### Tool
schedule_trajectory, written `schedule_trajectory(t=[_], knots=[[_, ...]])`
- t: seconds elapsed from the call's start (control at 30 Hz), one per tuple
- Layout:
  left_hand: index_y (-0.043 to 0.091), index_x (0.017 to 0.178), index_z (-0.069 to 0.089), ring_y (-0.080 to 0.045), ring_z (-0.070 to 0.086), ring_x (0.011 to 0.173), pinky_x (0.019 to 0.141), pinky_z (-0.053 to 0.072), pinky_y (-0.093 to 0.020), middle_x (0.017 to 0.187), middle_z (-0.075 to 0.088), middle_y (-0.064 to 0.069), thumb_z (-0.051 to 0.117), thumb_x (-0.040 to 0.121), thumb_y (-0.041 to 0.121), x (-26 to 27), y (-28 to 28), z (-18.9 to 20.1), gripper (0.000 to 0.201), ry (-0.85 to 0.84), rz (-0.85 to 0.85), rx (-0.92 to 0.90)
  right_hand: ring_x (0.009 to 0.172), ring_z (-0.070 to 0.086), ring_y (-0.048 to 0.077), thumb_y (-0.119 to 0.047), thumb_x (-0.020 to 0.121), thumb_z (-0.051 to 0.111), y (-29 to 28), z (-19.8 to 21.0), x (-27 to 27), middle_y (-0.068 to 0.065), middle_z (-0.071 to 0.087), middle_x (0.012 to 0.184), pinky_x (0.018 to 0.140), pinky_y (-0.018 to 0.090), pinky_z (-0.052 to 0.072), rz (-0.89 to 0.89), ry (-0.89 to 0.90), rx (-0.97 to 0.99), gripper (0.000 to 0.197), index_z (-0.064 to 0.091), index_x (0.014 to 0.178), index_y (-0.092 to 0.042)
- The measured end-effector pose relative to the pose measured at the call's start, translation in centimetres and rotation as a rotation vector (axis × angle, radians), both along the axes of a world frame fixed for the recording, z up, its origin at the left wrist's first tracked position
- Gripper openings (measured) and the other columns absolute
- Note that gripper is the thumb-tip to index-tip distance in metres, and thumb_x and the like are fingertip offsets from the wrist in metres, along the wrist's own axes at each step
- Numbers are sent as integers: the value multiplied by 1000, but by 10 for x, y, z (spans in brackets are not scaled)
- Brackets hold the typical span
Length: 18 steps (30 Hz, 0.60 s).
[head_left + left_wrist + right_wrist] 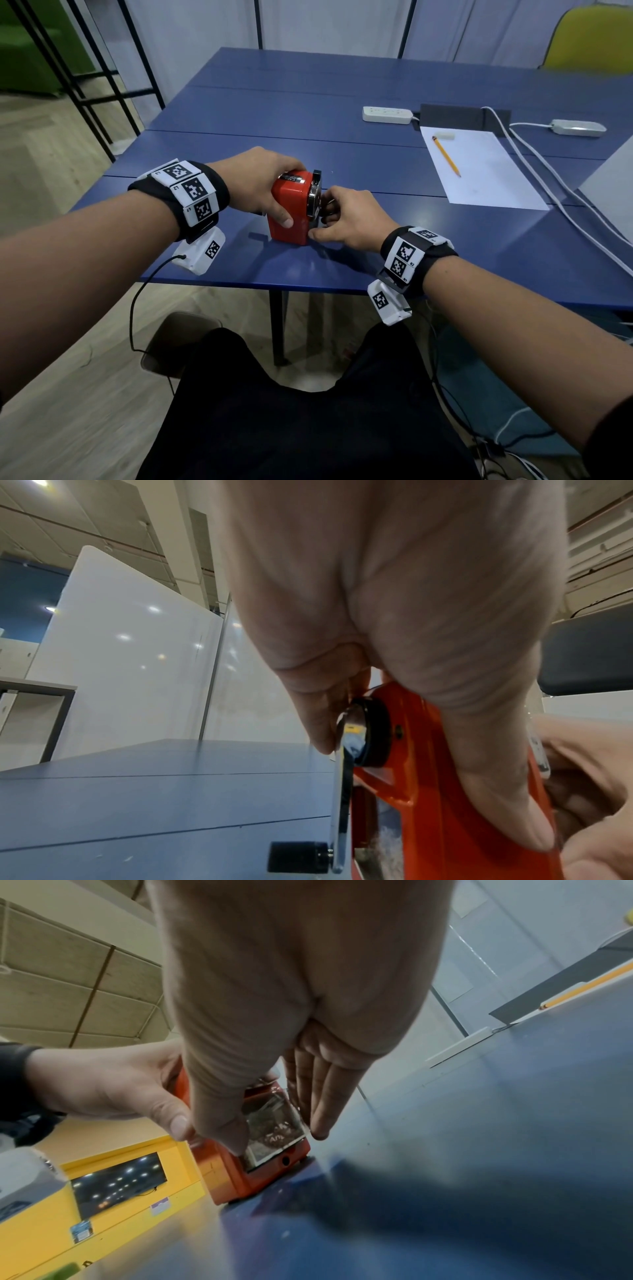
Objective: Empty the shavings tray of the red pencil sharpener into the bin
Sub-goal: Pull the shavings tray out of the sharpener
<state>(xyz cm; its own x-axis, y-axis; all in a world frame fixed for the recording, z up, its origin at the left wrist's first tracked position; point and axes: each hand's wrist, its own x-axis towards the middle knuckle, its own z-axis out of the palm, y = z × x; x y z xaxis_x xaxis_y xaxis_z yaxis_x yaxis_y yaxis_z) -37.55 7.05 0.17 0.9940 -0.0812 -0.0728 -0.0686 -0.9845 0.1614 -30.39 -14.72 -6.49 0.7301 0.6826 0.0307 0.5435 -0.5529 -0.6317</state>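
The red pencil sharpener (289, 212) stands by the table's (376, 85) near edge. The left hand (255, 183) grips its top, fingers wrapped over it. The right hand (351, 217) has thumb and straight fingers (318, 1096) either side of the clear shavings tray (274, 1129), which sits inside the sharpener. I cannot tell whether they pinch it.

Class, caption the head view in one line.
Left hand grips the red pencil sharpener on the blue table while right hand touches its front.
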Motion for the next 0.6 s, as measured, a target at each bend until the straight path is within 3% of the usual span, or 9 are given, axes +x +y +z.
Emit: schedule_trajectory(t=[0.4,0.5,0.6], knots=[[32,137,55,-18,63,98,90,55,-40,118,70,6,92,57,65,-1,1,0,94,10,-7,4,89,77,17,-39,67,96,-8,-3,1,-1,75,99,85,39,65,9,36,34,58,66,110,-15],[29,134,54,-20,63,101,91,55,-42,116,66,7,92,57,65,0,-2,1,93,18,-18,25,92,76,17,-42,68,97,-8,-1,1,-1,74,105,88,40,64,29,36,27,65,65,117,-15],[24,133,53,-19,59,103,94,53,-41,117,60,5,92,53,68,1,-10,3,99,17,-37,37,100,74,10,-53,66,97,-6,0,0,-4,73,119,94,33,61,65,27,10,85,61,134,-17]])
